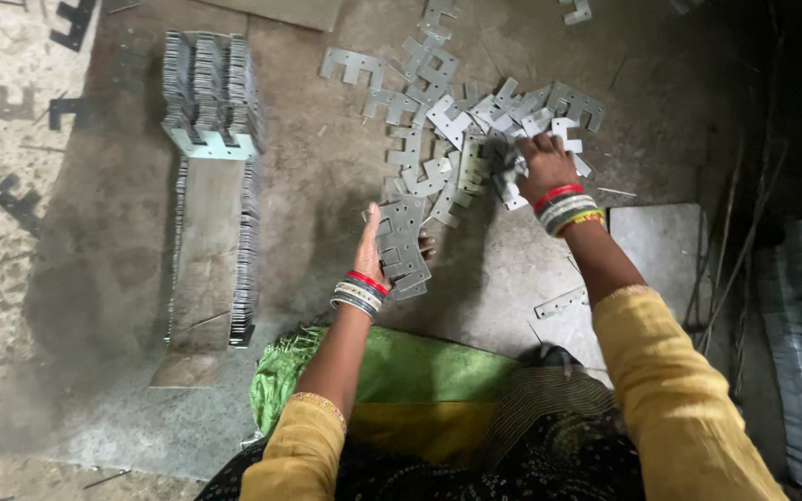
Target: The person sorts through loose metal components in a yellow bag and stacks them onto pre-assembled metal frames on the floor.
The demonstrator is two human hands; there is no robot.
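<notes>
A long stacked row of metal plates (213, 190) is lying on the floor well to the left of the left hand. A loose heap of E-shaped plates (457, 111) is spreading ahead of both hands. The left hand (378, 250) is gripping a small stack of plates (404, 246), thumb up along its edge. The right hand (540, 165) is curling fingers down onto the heap, pinching a plate (510, 172).

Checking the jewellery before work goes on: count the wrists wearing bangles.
2. The left hand, holding a bundle of metal plates, has a stack on its wrist; so does the right hand, in the loose pile.
</notes>
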